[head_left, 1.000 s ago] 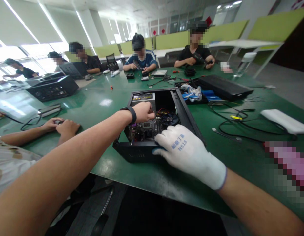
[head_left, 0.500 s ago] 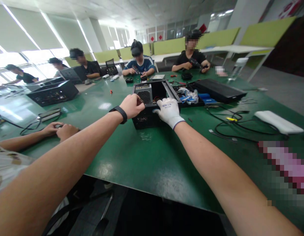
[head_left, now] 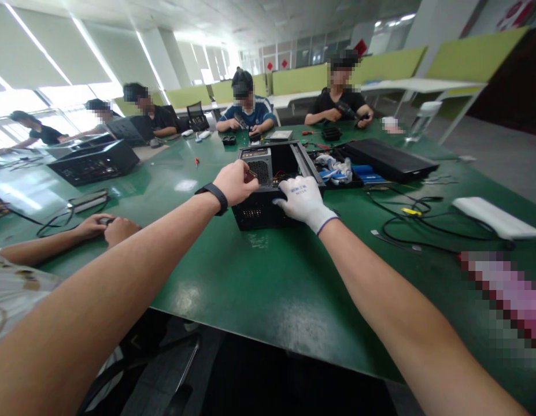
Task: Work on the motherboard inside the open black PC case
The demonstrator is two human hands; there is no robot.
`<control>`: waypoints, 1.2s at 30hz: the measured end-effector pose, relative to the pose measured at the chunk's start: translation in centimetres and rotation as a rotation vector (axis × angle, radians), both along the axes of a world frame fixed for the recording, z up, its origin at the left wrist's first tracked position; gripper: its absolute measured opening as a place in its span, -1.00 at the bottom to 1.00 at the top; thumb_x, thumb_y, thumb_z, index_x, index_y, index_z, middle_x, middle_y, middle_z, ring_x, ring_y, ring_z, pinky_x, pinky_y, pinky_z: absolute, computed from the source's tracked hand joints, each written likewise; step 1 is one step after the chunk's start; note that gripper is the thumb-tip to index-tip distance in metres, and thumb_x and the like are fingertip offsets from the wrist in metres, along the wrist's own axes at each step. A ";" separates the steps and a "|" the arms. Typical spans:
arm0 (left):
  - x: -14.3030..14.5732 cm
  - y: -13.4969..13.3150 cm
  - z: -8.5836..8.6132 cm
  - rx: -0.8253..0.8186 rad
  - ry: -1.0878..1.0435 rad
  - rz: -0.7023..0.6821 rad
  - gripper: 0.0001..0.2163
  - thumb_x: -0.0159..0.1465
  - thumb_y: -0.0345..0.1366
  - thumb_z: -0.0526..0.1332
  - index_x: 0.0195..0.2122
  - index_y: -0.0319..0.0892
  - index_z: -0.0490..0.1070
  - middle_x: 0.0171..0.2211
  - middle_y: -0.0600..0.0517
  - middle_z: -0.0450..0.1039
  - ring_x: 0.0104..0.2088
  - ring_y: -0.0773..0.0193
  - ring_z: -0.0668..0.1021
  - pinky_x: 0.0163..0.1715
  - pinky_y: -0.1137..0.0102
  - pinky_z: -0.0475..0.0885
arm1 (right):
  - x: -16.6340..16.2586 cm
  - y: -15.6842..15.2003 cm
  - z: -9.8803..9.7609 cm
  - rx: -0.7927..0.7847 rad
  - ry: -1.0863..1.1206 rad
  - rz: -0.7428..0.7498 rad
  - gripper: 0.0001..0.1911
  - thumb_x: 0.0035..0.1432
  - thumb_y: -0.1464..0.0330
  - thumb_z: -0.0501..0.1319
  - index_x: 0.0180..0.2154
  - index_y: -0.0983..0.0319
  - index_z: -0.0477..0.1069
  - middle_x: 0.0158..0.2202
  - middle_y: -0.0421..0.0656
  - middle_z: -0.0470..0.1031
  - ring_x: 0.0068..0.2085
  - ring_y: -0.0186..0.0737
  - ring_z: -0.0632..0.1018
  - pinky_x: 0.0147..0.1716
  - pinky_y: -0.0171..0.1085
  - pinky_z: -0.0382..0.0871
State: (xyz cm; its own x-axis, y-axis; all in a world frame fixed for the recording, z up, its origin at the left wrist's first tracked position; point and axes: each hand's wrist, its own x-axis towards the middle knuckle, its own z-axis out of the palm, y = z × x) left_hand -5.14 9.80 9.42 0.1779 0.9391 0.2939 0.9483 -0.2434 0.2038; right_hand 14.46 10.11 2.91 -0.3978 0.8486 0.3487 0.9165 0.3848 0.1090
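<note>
While our gloved right hand (head_left: 303,199) grips the computer case (head_left: 262,216), our bare left hand (head_left: 233,184) curls against it, grasp indeterminable.

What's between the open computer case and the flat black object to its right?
In the head view, a bundle of white-and-blue gloves lies between the computer case and the flat black object.

On the right of the green table (head_left: 250,289), a white slab (head_left: 496,218) lies near black cables (head_left: 435,199) with a yellow tag (head_left: 410,212), and crumpled gloves (head_left: 336,169) lie beside a flat black box (head_left: 389,160). A clear bottle (head_left: 420,123) stands farther back. Across sits a person in a blue shirt (head_left: 259,114).
</note>
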 end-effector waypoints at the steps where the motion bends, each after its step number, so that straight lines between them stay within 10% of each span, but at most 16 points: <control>1: 0.1 0.0 0.1 -0.002 0.004 0.001 -0.65 0.21 -0.19 0.20 -0.04 -0.26 0.38 -0.21 -0.10 0.52 -0.19 0.19 0.52 -0.14 0.33 0.40 | 0.0 -0.9 0.0 0.004 -0.006 0.007 -0.51 0.28 0.02 0.05 -0.06 0.28 0.40 -0.09 0.06 0.51 -0.08 -0.01 0.42 -0.18 -0.15 0.02; 22: 4.7 -1.5 -5.9 -0.472 0.730 -0.316 -0.69 0.00 -0.16 0.36 -0.24 -0.17 0.62 -0.24 -0.10 0.62 -0.21 0.11 0.61 -0.21 0.39 0.47 | 2.9 -20.5 2.7 -0.206 0.032 0.384 -0.63 0.23 0.00 0.12 -0.33 0.15 0.43 -0.39 -0.14 0.52 -0.38 -0.15 0.48 -0.32 -0.17 0.09; 36: 5.5 -2.1 -8.3 -0.544 0.771 -0.291 -0.63 -0.01 -0.24 0.40 -0.16 -0.25 0.61 -0.18 -0.24 0.61 -0.14 0.05 0.62 -0.21 0.41 0.50 | 3.0 -21.5 2.6 -0.252 0.063 0.441 -0.63 0.23 -0.01 0.12 -0.31 0.13 0.44 -0.34 -0.13 0.52 -0.33 -0.09 0.49 -0.28 -0.13 0.18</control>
State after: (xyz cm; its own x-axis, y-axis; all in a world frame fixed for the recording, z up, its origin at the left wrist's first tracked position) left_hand 0.33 7.73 1.09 0.3850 0.8008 -0.4587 0.7862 -0.5449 -0.2915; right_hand 17.41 -11.41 5.54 -0.7214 0.6659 0.1901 0.6632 0.7433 -0.0874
